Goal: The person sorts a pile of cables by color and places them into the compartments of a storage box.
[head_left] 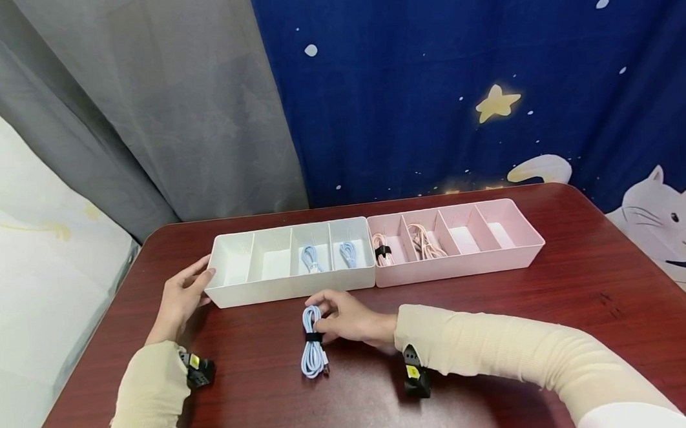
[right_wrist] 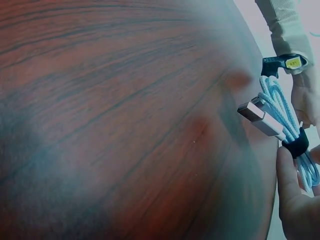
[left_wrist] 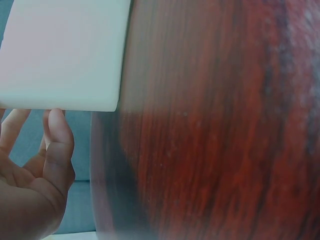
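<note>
My right hand [head_left: 345, 316] pinches a coiled light blue USB cable [head_left: 312, 354], bound at its middle by a black strap [right_wrist: 296, 144]. In the right wrist view the cable's metal plug [right_wrist: 251, 112] sticks out beside the coil. My left hand [head_left: 185, 293] touches the left end of a white divided organizer [head_left: 294, 287], fingertips at its end wall, as the left wrist view also shows. Two of the white organizer's right-hand compartments hold blue cables [head_left: 310, 258]. Against its right end stands a pink organizer [head_left: 462, 266], whose two left compartments hold pink cables [head_left: 426, 242].
Both organizers stand toward the back of a dark red wooden table [head_left: 259, 399]. Behind the table hang a grey curtain [head_left: 197, 105] and a blue star-patterned curtain [head_left: 401, 94]. White patterned fabric [head_left: 26, 276] hangs at the left.
</note>
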The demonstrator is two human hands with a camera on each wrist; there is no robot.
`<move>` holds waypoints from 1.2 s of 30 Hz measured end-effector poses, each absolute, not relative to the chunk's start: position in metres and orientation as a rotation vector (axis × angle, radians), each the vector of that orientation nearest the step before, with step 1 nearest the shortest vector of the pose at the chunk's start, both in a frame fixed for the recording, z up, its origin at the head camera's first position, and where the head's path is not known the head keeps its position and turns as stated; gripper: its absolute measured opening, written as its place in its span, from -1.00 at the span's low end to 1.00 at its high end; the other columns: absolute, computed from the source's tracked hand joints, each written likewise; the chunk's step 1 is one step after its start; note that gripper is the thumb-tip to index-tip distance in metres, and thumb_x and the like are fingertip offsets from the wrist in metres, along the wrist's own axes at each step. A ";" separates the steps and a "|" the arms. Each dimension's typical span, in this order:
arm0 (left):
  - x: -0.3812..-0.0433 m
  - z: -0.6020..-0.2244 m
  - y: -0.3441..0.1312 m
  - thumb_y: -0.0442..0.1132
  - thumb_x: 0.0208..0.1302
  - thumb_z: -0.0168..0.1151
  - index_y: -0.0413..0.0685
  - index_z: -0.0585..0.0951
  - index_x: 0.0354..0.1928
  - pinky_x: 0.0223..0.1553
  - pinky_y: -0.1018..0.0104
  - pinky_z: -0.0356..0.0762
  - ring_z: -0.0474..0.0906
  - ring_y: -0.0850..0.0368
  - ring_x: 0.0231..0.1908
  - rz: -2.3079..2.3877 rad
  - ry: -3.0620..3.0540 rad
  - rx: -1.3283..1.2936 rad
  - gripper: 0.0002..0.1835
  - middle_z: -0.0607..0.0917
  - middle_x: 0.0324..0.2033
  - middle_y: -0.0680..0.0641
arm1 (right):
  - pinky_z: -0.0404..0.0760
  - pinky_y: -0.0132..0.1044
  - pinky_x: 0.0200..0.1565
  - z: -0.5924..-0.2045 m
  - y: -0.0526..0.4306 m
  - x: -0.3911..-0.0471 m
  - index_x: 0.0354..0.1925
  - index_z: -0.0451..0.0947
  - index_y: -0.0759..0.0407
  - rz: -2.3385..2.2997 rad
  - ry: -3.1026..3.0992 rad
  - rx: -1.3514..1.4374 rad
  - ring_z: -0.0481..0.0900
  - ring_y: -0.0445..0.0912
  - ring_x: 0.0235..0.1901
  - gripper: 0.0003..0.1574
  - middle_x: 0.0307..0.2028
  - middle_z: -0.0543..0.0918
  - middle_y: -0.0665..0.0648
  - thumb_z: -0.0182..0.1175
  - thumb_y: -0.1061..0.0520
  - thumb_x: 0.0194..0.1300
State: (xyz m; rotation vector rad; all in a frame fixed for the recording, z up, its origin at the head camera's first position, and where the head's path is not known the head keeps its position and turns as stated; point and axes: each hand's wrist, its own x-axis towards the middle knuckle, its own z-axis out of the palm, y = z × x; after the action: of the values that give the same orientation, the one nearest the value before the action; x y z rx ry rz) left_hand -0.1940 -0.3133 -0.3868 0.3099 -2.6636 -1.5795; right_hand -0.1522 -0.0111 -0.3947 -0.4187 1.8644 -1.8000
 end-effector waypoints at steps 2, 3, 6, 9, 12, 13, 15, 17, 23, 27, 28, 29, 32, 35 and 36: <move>-0.194 -0.387 -0.313 0.08 0.24 -0.01 0.03 0.24 0.28 -0.41 0.43 0.52 0.49 0.33 -0.46 -1.578 -2.664 0.310 -0.40 0.40 0.03 -0.30 | 0.58 -0.18 -0.42 -0.394 -0.009 -0.152 0.01 0.31 0.46 -1.799 1.866 -0.434 0.47 -0.17 -0.52 -0.52 -0.38 0.47 0.15 0.04 0.49 0.04; -0.194 -0.387 -0.313 0.08 0.24 -0.01 0.03 0.24 0.28 -0.42 0.43 0.52 0.49 0.32 -0.47 -1.575 -2.666 0.310 -0.40 0.40 0.03 -0.31 | 0.58 -0.17 -0.42 -0.393 -0.008 -0.152 0.01 0.30 0.47 -1.798 1.865 -0.441 0.47 -0.17 -0.52 -0.52 -0.38 0.47 0.15 0.04 0.50 0.05; -0.194 -0.386 -0.313 0.08 0.24 -0.01 0.04 0.24 0.28 -0.42 0.43 0.52 0.50 0.31 -0.47 -1.566 -2.671 0.311 -0.40 0.40 0.04 -0.31 | 0.58 -0.14 -0.41 -0.391 -0.005 -0.151 0.01 0.30 0.49 -1.795 1.856 -0.454 0.48 -0.16 -0.53 -0.52 -0.39 0.47 0.15 0.03 0.51 0.04; -0.195 -0.386 -0.313 0.09 0.24 -0.02 0.05 0.24 0.28 -0.42 0.44 0.51 0.50 0.31 -0.47 -1.561 -2.674 0.311 -0.40 0.40 0.04 -0.31 | 0.58 -0.12 -0.41 -0.389 -0.002 -0.151 0.02 0.28 0.49 -1.791 1.848 -0.465 0.48 -0.15 -0.52 -0.51 -0.38 0.46 0.16 0.02 0.51 0.04; -0.195 -0.387 -0.313 0.09 0.24 -0.02 0.05 0.24 0.28 -0.42 0.44 0.51 0.50 0.31 -0.47 -1.563 -2.673 0.309 -0.40 0.40 0.04 -0.31 | 0.58 -0.11 -0.41 -0.386 0.001 -0.152 0.02 0.27 0.49 -1.785 1.849 -0.474 0.48 -0.14 -0.52 -0.51 -0.37 0.45 0.17 0.02 0.51 0.05; -0.195 -0.387 -0.313 0.09 0.24 -0.02 0.05 0.24 0.28 -0.42 0.44 0.51 0.50 0.31 -0.47 -1.567 -2.671 0.309 -0.40 0.40 0.04 -0.31 | 0.58 -0.10 -0.41 -0.385 0.002 -0.152 0.02 0.27 0.49 -1.785 1.847 -0.475 0.48 -0.13 -0.52 -0.52 -0.37 0.45 0.17 0.01 0.51 0.05; -0.195 -0.387 -0.314 0.09 0.24 -0.02 0.05 0.24 0.28 -0.42 0.43 0.51 0.50 0.31 -0.47 -1.569 -2.671 0.309 -0.40 0.40 0.03 -0.30 | 0.57 -0.07 -0.41 -0.383 0.003 -0.153 0.01 0.27 0.48 -1.782 1.853 -0.478 0.48 -0.13 -0.53 -0.52 -0.37 0.45 0.18 0.01 0.51 0.06; -0.195 -0.388 -0.314 0.09 0.24 -0.02 0.05 0.24 0.28 -0.42 0.43 0.51 0.50 0.31 -0.47 -1.572 -2.671 0.309 -0.40 0.40 0.03 -0.30 | 0.57 -0.07 -0.40 -0.382 0.003 -0.154 0.01 0.27 0.48 -1.772 1.863 -0.485 0.48 -0.13 -0.51 -0.53 -0.36 0.45 0.18 0.01 0.51 0.06; -0.195 -0.388 -0.314 0.10 0.24 -0.02 0.05 0.24 0.28 -0.42 0.43 0.51 0.50 0.31 -0.47 -1.575 -2.669 0.317 -0.39 0.40 0.04 -0.30 | 0.58 -0.17 -0.38 -0.374 0.002 -0.153 0.01 0.29 0.48 -1.752 1.878 -0.530 0.48 -0.16 -0.45 -0.54 -0.34 0.47 0.19 0.02 0.48 0.07; -0.195 -0.387 -0.314 0.10 0.24 -0.01 0.05 0.24 0.28 -0.43 0.44 0.51 0.50 0.31 -0.48 -1.570 -2.666 0.313 -0.40 0.40 0.04 -0.30 | 0.58 -0.19 -0.36 -0.366 0.000 -0.152 0.00 0.29 0.47 -1.745 1.863 -0.545 0.49 -0.17 -0.44 -0.56 -0.35 0.48 0.17 0.02 0.47 0.09; -0.195 -0.387 -0.314 0.10 0.24 -0.01 0.05 0.24 0.28 -0.43 0.43 0.51 0.50 0.31 -0.48 -1.569 -2.666 0.311 -0.40 0.40 0.04 -0.30 | 0.58 -0.18 -0.36 -0.364 0.000 -0.152 0.00 0.30 0.46 -1.740 1.857 -0.544 0.49 -0.17 -0.44 -0.56 -0.35 0.48 0.16 0.02 0.47 0.10; -0.195 -0.387 -0.314 0.10 0.24 -0.01 0.05 0.24 0.28 -0.43 0.43 0.51 0.50 0.32 -0.47 -1.572 -2.665 0.309 -0.39 0.40 0.04 -0.30 | 0.58 -0.17 -0.36 -0.363 -0.001 -0.153 0.00 0.30 0.46 -1.740 1.847 -0.537 0.49 -0.16 -0.45 -0.57 -0.35 0.48 0.16 0.02 0.47 0.10; -0.194 -0.387 -0.314 0.10 0.24 -0.01 0.05 0.24 0.28 -0.41 0.43 0.52 0.49 0.34 -0.45 -1.584 -2.661 0.305 -0.40 0.40 0.04 -0.30 | 0.58 -0.15 -0.35 -0.359 0.000 -0.155 0.00 0.31 0.44 -1.733 1.826 -0.520 0.49 -0.16 -0.46 -0.57 -0.35 0.48 0.17 0.01 0.47 0.10; -0.194 -0.388 -0.314 0.11 0.23 -0.02 0.06 0.24 0.28 -0.40 0.43 0.52 0.47 0.36 -0.42 -1.596 -2.659 0.304 -0.39 0.40 0.04 -0.29 | 0.58 -0.15 -0.35 -0.356 0.001 -0.159 0.00 0.30 0.45 -1.735 1.811 -0.514 0.49 -0.16 -0.46 -0.56 -0.36 0.48 0.18 0.00 0.47 0.10; -0.194 -0.388 -0.315 0.11 0.23 -0.02 0.06 0.24 0.28 -0.40 0.43 0.52 0.47 0.36 -0.41 -1.595 -2.660 0.305 -0.39 0.40 0.04 -0.29 | 0.58 -0.13 -0.34 -0.354 0.001 -0.160 0.01 0.29 0.46 -1.737 1.811 -0.513 0.48 -0.16 -0.46 -0.56 -0.37 0.48 0.18 0.00 0.47 0.09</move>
State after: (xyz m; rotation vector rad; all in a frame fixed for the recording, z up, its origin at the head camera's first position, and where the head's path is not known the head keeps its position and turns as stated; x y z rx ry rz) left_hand -0.1937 -0.3146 -0.3881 0.3049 -2.6601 -1.5954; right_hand -0.1603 0.0007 -0.3541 -0.5130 1.8107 -1.7367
